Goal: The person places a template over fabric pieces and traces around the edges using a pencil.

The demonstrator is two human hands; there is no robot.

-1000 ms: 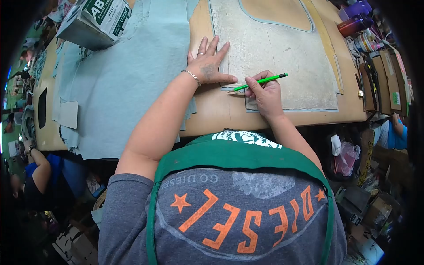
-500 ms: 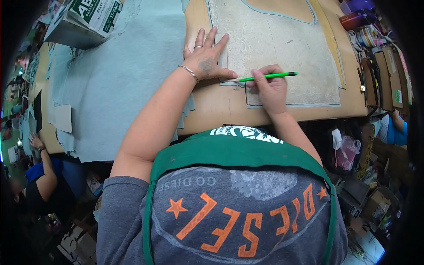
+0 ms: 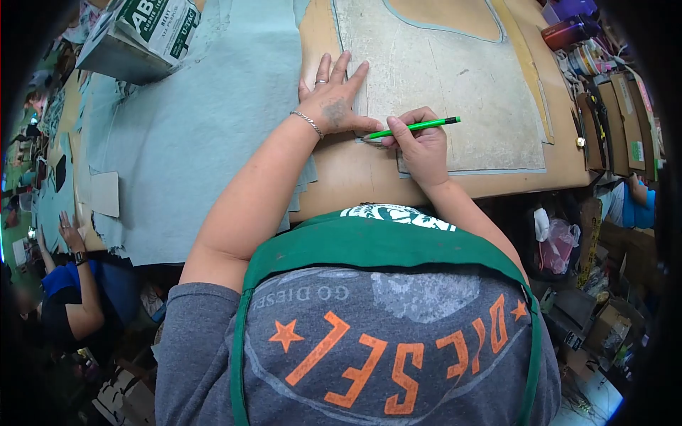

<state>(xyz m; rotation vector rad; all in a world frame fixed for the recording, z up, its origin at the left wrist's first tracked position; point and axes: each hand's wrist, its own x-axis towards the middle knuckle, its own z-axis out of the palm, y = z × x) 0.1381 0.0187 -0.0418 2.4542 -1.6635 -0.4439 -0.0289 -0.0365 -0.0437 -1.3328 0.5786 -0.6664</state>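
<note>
My right hand (image 3: 423, 145) grips a green pencil (image 3: 419, 126), its tip down at the lower left corner of a worn, pale pattern board (image 3: 455, 92). Blue-grey material shows as a thin border around the board's edges. My left hand (image 3: 335, 106) lies with fingers spread over the board's left edge, pressing on it, the thumb close to the pencil tip. A ring and a chain bracelet are on that hand and wrist. Left of it, a large blue-grey sheet (image 3: 206, 142) covers the table.
A green-and-white tin (image 3: 135, 46) stands on the sheet at upper left, near a small pale card (image 3: 105, 194). Cardboard boxes (image 3: 625, 121) and a dark bottle (image 3: 570, 32) line the right side. Another person's hand (image 3: 71, 233) is at far left. The brown table edge (image 3: 511, 186) runs before me.
My right hand and the pencil have moved left along the board's lower edge toward the corner. My left hand stays in place. The co-worker's arm at far left has shifted.
</note>
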